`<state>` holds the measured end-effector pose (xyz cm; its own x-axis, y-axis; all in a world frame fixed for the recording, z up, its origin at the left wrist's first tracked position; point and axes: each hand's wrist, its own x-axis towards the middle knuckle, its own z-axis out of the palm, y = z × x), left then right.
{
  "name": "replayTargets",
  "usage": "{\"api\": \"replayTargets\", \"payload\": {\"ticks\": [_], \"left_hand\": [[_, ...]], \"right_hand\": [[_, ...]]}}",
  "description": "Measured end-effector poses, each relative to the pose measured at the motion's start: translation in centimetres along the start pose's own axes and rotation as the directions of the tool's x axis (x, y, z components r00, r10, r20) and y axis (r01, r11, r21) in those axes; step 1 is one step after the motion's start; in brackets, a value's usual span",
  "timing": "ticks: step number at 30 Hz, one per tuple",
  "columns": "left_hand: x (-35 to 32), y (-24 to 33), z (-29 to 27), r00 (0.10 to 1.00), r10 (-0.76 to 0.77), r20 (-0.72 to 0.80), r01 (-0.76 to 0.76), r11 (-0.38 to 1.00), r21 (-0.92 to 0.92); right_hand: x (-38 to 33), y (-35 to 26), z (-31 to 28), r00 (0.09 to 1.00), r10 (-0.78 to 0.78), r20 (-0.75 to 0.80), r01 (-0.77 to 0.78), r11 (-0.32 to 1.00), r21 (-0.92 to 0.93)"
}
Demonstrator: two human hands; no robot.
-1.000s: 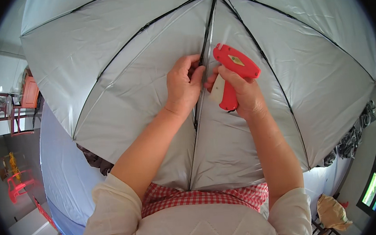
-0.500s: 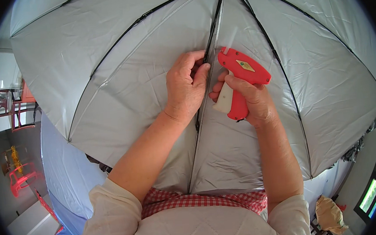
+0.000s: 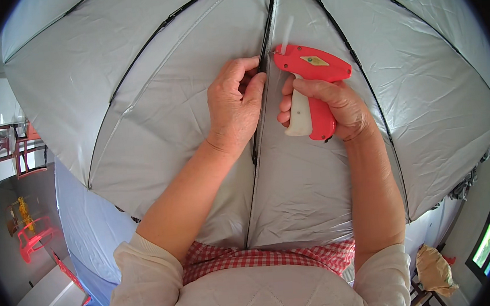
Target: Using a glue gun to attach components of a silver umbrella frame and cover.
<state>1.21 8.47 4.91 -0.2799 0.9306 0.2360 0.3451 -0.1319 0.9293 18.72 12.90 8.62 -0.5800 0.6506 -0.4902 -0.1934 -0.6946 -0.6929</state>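
Observation:
An open umbrella with a silver-grey canopy (image 3: 168,130) spreads before me, its inner side and black ribs showing. My left hand (image 3: 231,105) is closed in a pinch on the middle black rib (image 3: 269,19), thumb and forefinger around it. In my right hand (image 3: 342,104) is a red and white tagging gun (image 3: 316,67), fingers wrapped round its handle and white trigger. The gun's front end points left at the rib, just above my left fingertips. A clear strip stands up from its nose. Whether the needle touches the rib or cloth, I cannot tell.
Pale blue cloth (image 3: 81,223) hangs at the left, beyond the canopy's edge. Farther left stand wooden chairs (image 3: 0,144) and a red plastic chair (image 3: 36,239). A tan bag-like bundle (image 3: 435,270) sits at the lower right, near a window (image 3: 485,246).
The tagging gun has risen, turned more level and come up to the rib. My left hand, still pinching, has shifted slightly up and left. The view of the umbrella has shifted a little.

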Motion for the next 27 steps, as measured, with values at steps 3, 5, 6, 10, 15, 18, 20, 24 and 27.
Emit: {"api": "replayTargets", "payload": {"ticks": [3,5,6,10,15,18,20,24,27], "left_hand": [[-0.1,0.4,-0.2,0.995,-0.088,0.049,0.087,0.996,0.019],[0.0,0.0,0.0,0.999,-0.046,0.028,0.046,0.999,0.007],[0.0,-0.1,0.1,1.000,-0.004,0.005,0.004,1.000,-0.010],[0.2,-0.1,0.1,1.000,0.022,0.000,-0.022,0.999,0.025],[0.3,0.0,-0.1,1.000,0.004,-0.012,-0.004,1.000,0.023],[0.2,-0.1,-0.2,1.000,0.004,-0.016,-0.003,1.000,0.015],[0.3,-0.1,-0.1,1.000,0.026,-0.014,-0.025,0.999,0.030],[0.1,-0.2,0.3,0.997,0.081,-0.017,-0.079,0.993,0.088],[0.0,0.1,0.6,0.994,0.109,-0.022,-0.105,0.986,0.132]], "right_hand": [[0.5,-0.2,0.0,1.000,0.022,0.015,-0.022,1.000,-0.008],[0.8,-0.3,0.4,0.999,0.032,0.020,-0.032,0.999,-0.018],[0.9,-0.2,0.7,1.000,0.020,-0.005,-0.020,1.000,-0.017],[0.6,-0.1,0.3,0.999,-0.006,0.041,0.005,1.000,0.006],[0.3,-0.3,-0.5,0.998,0.001,0.067,-0.002,1.000,0.019],[0.5,-0.3,-0.5,0.996,-0.006,0.085,0.005,1.000,0.014],[0.5,-0.3,-0.3,0.996,-0.004,0.090,0.003,1.000,0.018],[0.6,-0.1,0.6,0.999,0.003,0.037,-0.003,1.000,0.001],[0.6,0.1,0.6,0.999,-0.050,0.016,0.051,0.995,-0.089]]}}
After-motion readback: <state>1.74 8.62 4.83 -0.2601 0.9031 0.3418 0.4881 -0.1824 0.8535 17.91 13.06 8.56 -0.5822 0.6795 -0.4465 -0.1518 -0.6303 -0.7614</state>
